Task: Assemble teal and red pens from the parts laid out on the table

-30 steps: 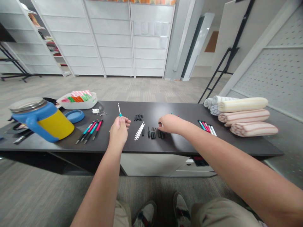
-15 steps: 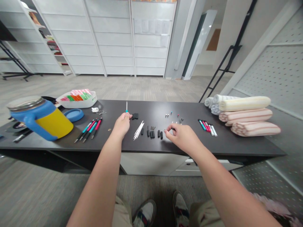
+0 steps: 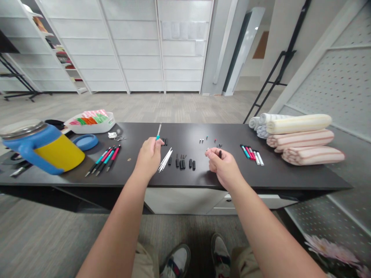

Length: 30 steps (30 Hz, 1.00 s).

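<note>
My left hand [image 3: 148, 156] is closed on a partly assembled pen [image 3: 158, 133], with a white refill standing up from a teal section; its lower part is hidden in the fist. My right hand [image 3: 222, 164] is closed too, pinching a tiny pale piece at the fingertips. A short black pen grip [image 3: 220, 154] pokes out between its fingers. Between the hands lie a bundle of white refills [image 3: 165, 160] and several black grips [image 3: 182, 164], with small springs [image 3: 183, 156] behind them. Beyond my left fingers are more black grips [image 3: 165, 141].
Assembled pens [image 3: 104, 160] and a blue-yellow jug [image 3: 46, 148] stand left, near a blue lid [image 3: 86, 142] and white basket [image 3: 101, 126]. Tiny pen tips [image 3: 202, 141] and metal parts [image 3: 219, 145] lie farther back. Coloured barrels [image 3: 251, 154] and rolled towels [image 3: 301, 139] are right.
My right hand has lifted and turned, so the black grip now shows between its fingers. The pen in my left hand has risen slightly and tilted right. The view has shifted slightly.
</note>
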Motion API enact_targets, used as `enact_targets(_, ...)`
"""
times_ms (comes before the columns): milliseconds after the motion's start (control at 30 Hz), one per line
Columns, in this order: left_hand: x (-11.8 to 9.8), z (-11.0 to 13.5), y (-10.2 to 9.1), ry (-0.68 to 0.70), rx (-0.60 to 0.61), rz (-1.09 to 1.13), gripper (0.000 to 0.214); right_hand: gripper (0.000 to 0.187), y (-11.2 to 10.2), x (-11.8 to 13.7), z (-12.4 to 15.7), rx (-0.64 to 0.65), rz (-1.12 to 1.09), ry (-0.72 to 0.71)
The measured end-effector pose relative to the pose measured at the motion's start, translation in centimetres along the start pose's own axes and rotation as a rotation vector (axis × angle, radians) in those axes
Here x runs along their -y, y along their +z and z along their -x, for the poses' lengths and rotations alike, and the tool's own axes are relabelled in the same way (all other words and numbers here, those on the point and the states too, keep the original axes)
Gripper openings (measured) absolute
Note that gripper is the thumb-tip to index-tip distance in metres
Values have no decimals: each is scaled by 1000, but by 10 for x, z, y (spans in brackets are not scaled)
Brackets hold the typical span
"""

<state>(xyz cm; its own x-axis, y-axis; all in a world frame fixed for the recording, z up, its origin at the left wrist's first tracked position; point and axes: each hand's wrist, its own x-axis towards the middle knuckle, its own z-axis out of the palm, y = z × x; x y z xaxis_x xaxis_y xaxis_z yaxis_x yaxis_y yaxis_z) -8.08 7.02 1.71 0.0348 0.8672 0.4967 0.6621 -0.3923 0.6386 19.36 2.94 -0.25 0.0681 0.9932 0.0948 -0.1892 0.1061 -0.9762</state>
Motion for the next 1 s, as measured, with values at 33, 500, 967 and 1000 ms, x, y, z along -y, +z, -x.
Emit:
enact_targets(33, -11, 8, 1, 43, 74, 10, 36, 35, 2, -1, -2, 3, -97, 11)
enact_targets(500, -64, 47, 36, 41, 658, 370, 34, 32, 12, -1, 0, -42, -365, -113)
enact_targets(967, -65, 49, 35, 51, 681, 341, 31, 35, 12, -6, -2, -52, -269, -132)
enact_targets(1000, -65, 49, 35, 51, 682, 339, 31, 35, 12, -6, -2, -49, -263, -132)
